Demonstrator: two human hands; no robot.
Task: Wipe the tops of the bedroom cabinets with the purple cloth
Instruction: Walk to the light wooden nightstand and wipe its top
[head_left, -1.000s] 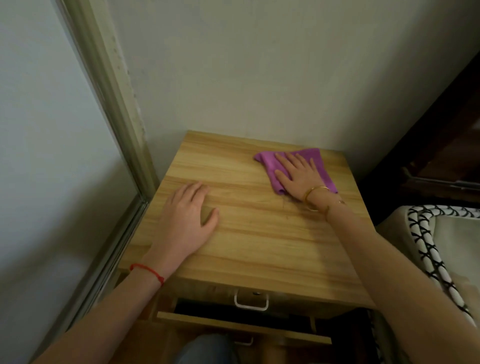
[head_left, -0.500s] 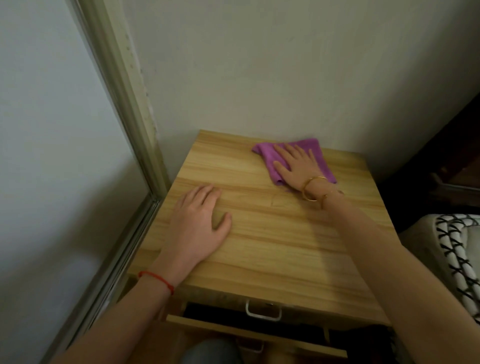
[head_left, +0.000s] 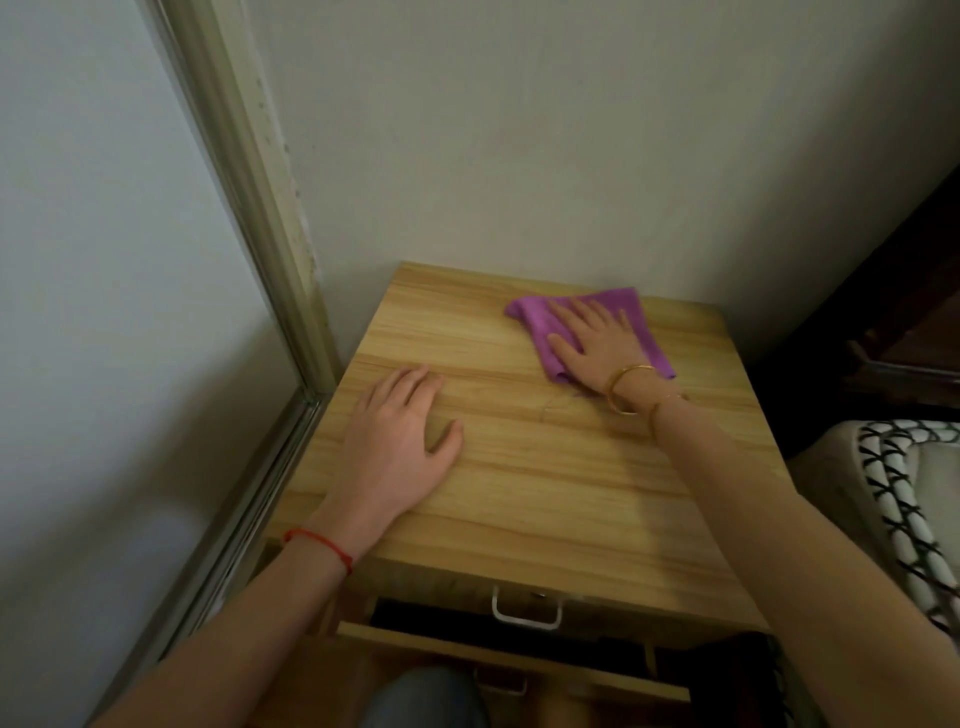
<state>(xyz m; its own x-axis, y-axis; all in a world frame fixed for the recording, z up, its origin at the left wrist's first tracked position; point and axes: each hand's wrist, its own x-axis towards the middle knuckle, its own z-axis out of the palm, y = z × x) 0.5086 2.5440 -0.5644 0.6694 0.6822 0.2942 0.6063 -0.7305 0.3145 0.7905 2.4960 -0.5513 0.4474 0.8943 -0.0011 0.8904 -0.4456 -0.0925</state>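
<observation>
Wood grain: pale and streaked, that is the cabinet top (head_left: 545, 467), pushed into the corner of the room.
Sliding door frame (head_left: 249, 208): upright, far to the left of both hands.
Left hand (head_left: 397, 447): flat on the bare wood, fingers straight and together, grasping nothing; it looks to be steadying the person as they lean in. A red string (head_left: 322, 545) circles its wrist.
Purple cloth (head_left: 540, 325): spread flat under the right palm, up by the rear edge of the top, close to the wall.
Right hand (head_left: 597, 343): the grip is released, fingers spread and pressing the cloth down, not curled round it. Gold bangles (head_left: 626, 387) sit at the wrist just behind it.
Change: over the last second the right hand and cloth have slid from the middle right towards the back edge; the left hand has stayed planted.
Meaning: I would judge the wiping stroke is reaching the rear strip, with the near and left parts of this top yet to be covered.
Drawer (head_left: 519, 654): below the hands, hanging partly open, its white handle (head_left: 527, 613) showing.
Bedding (head_left: 904, 499): black-and-white piped edge, well to the right of the cloth.
</observation>
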